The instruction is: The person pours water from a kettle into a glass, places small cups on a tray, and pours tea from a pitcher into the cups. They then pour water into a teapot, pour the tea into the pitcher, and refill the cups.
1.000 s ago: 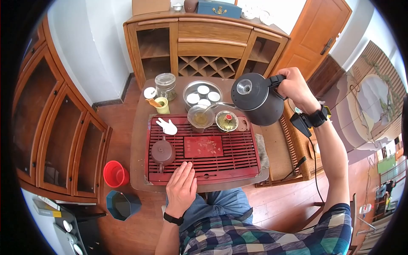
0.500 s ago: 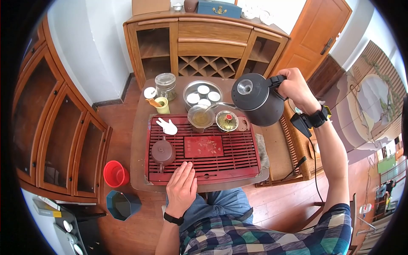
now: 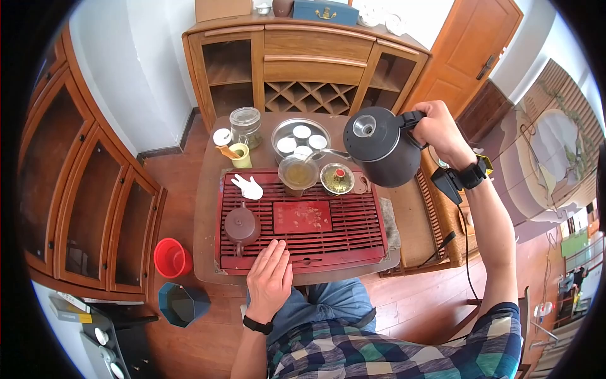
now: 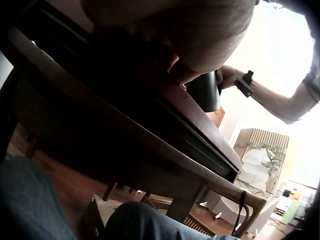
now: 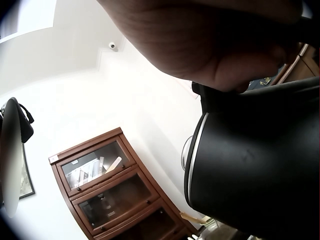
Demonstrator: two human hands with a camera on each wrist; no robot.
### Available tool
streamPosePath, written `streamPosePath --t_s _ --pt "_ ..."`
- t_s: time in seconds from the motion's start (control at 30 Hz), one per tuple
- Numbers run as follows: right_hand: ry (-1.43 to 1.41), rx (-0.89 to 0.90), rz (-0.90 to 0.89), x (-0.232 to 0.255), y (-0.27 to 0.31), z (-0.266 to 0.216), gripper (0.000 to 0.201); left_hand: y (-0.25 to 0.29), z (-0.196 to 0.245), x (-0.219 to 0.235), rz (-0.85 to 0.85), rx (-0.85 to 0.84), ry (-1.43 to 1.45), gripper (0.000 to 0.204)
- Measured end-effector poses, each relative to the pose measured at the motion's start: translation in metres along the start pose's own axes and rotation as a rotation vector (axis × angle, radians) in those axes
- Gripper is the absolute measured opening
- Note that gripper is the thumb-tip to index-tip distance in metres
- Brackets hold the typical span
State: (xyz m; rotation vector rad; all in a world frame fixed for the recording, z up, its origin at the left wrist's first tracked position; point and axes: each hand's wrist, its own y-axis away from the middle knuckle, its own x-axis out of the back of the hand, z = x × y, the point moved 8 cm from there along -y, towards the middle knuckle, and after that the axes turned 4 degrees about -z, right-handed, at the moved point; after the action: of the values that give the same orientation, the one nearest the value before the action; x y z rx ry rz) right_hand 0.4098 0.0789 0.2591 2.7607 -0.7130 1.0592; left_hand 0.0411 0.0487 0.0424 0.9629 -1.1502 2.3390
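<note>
My right hand [image 3: 437,129] grips the handle of a black electric kettle [image 3: 386,161], raised and tilted over the right side of the table. Its thin spout [image 3: 331,154] reaches to the rim of a clear glass pitcher [image 3: 298,178] holding yellowish liquid. In the right wrist view the kettle's dark body [image 5: 250,160] fills the lower right, under the curled fingers. With straight fingers together, my left hand [image 3: 269,278] rests on the front edge of the red slatted tea tray [image 3: 353,249]. A brown clay teapot [image 3: 242,226] stands just beyond those fingertips.
A glass lidded pot with a red knob [image 3: 337,179] stands right of the pitcher. Behind is a steel bowl [image 3: 276,136] of white cups. A white hand-shaped ornament [image 3: 250,188], yellow-green tool holder [image 3: 241,158] and glass jar [image 3: 246,129] are at left. A red bin [image 3: 172,259] stands on the floor.
</note>
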Motion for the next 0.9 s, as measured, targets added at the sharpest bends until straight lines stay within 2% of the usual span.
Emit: streamPosePath --t_s 0.17,0.43,0.57,0.63,0.77,0.9 --pt "-0.078 -0.009 0.003 0.001 -0.004 0.010 0.015 0.000 -0.001 0.000 -0.001 0.004 0.000 0.026" --pt "-0.344 -0.063 0.066 0.009 -0.012 0.046 0.030 0.000 -0.001 -0.001 -0.005 0.000 -0.023 0.025" --pt "-0.449 -0.039 0.094 0.012 -0.021 0.067 0.024 -0.001 0.000 0.001 -0.006 0.005 -0.023 0.025" --pt "-0.599 -0.095 0.155 0.013 -0.021 0.082 0.028 -0.001 0.001 0.001 -0.007 0.012 0.007 0.025" --pt "-0.706 -0.089 0.268 0.012 -0.036 0.119 0.035 -0.003 0.002 0.003 -0.001 0.014 0.007 0.025" --pt "-0.805 -0.069 0.327 -0.004 -0.053 0.151 0.029 -0.004 0.002 0.003 -0.005 0.016 0.012 0.025"
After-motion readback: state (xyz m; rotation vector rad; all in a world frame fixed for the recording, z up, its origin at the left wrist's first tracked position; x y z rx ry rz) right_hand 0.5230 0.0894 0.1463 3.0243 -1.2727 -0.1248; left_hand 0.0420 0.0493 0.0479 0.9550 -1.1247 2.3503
